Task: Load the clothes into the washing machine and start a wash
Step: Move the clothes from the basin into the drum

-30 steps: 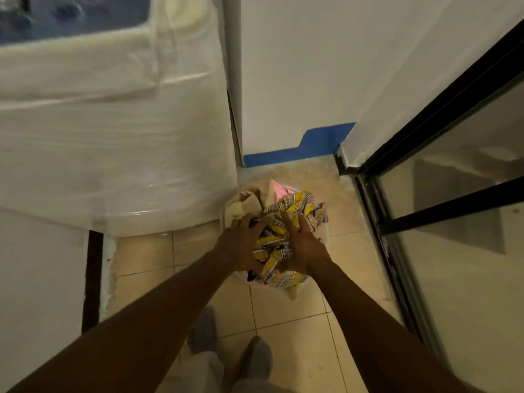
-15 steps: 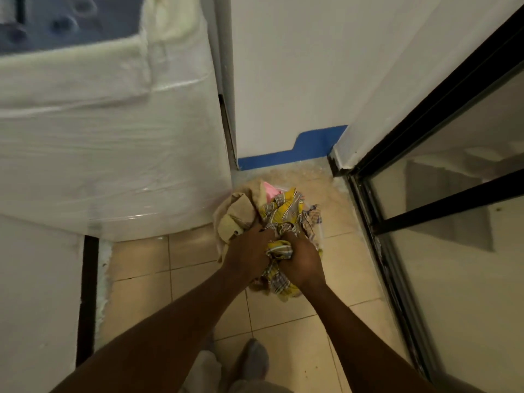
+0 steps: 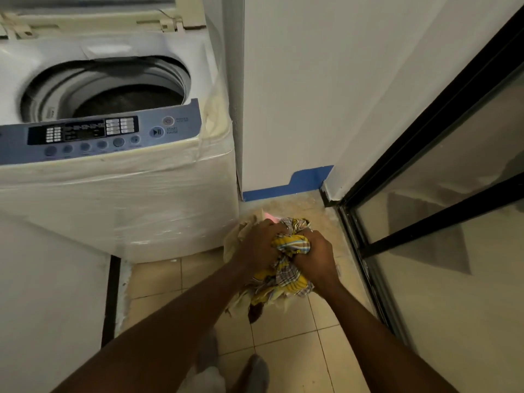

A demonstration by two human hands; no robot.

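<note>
A bundle of clothes (image 3: 285, 282), yellow plaid cloth with beige and pink pieces, hangs above the tiled floor to the right of the washing machine. My left hand (image 3: 259, 245) and my right hand (image 3: 316, 255) both grip the bundle from above, side by side. The top-loading washing machine (image 3: 119, 194) stands at the left, wrapped in clear plastic, its lid up and its drum (image 3: 124, 100) open and dark inside. Its blue control panel (image 3: 96, 136) faces me with a start/pause button (image 3: 156, 132). The basket that held the clothes is hidden under the bundle.
A white wall with a blue skirting strip (image 3: 286, 184) stands behind the bundle. A black-framed glass door (image 3: 431, 217) runs along the right. A white cabinet face (image 3: 48, 279) is at the lower left. My feet (image 3: 232, 367) stand on the beige tiles.
Both hands closed on the clothes and lifted the bundle up off the basket. The view tilted upward, bringing the machine's open drum and control panel into sight.
</note>
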